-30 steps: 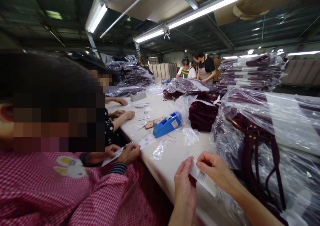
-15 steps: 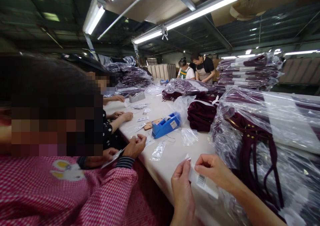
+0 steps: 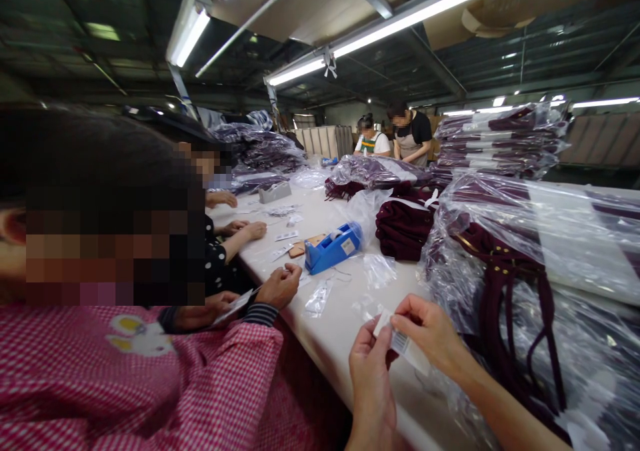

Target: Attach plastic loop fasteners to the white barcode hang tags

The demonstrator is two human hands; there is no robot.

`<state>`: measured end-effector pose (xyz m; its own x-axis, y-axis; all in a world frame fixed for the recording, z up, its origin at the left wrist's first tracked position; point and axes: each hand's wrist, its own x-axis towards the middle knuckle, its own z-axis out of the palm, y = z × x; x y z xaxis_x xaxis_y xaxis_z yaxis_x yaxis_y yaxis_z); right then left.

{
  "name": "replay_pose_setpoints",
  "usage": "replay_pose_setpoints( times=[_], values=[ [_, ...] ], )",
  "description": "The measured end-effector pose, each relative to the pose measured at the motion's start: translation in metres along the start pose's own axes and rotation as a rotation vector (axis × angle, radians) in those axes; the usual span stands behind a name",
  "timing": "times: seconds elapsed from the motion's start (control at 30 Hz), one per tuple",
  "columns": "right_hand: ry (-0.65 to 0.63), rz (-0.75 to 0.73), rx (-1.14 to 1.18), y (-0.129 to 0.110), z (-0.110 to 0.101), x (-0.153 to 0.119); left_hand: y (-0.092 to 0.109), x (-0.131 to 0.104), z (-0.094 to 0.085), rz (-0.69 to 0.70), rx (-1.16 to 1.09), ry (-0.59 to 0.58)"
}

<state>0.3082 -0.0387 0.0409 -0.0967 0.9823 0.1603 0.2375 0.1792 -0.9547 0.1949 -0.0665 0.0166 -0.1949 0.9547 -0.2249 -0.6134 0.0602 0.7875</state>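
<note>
Over the table's near edge, my left hand (image 3: 373, 364) pinches the left end of a white barcode label (image 3: 400, 342) between thumb and fingers. My right hand (image 3: 431, 334) is closed on the same label from the right, its thumb and forefinger at the upper edge. The printed barcode faces me between the two hands. Beyond them, a small clear plastic bag with a printed slip (image 3: 320, 298) lies flat on the white table (image 3: 305, 328). Clear plastic (image 3: 380, 271) lies to its right. A blue tape dispenser (image 3: 333, 248) stands behind these.
Plastic-wrapped maroon garments (image 3: 500, 138) are stacked at the right, with dark red straps (image 3: 543, 318) hanging near my right forearm. A folded maroon garment (image 3: 404, 230) lies beside the dispenser. Close on my left, a co-worker in a pink checked sleeve (image 3: 225, 364) holds a white slip.
Both hands have shifted slightly, and the label has tilted, with my left thumb now lying along it. The co-worker's nearer hand has moved a little up and right.
</note>
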Motion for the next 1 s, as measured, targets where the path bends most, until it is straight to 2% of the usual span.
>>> replay_pose_setpoints(
  times=[0.1, 0.23, 0.3, 0.47, 0.6, 0.83, 1.0],
  values=[
    [-0.035, 0.016, 0.029, -0.004, -0.001, -0.003, 0.006, 0.003, -0.002, 0.019, -0.007, -0.003],
    [-0.234, 0.039, 0.009, -0.009, -0.007, -0.008, 0.015, 0.012, -0.01, 0.108, 0.018, 0.044],
    [-0.284, 0.068, -0.023, -0.006, -0.007, -0.009, 0.016, 0.014, -0.013, 0.117, 0.007, 0.055],
    [-0.225, 0.118, 0.013, 0.005, 0.0, -0.007, 0.006, 0.005, -0.009, 0.063, -0.021, 0.009],
    [-0.208, 0.13, 0.107, 0.005, 0.002, -0.007, 0.001, 0.0, -0.004, 0.069, -0.004, -0.01],
    [-0.245, 0.197, 0.151, -0.001, -0.006, -0.008, 0.019, 0.01, -0.015, 0.063, -0.087, 0.103],
    [-0.287, 0.205, 0.195, -0.009, -0.01, -0.01, 0.029, 0.012, -0.02, 0.087, -0.069, 0.09]
  ],
)
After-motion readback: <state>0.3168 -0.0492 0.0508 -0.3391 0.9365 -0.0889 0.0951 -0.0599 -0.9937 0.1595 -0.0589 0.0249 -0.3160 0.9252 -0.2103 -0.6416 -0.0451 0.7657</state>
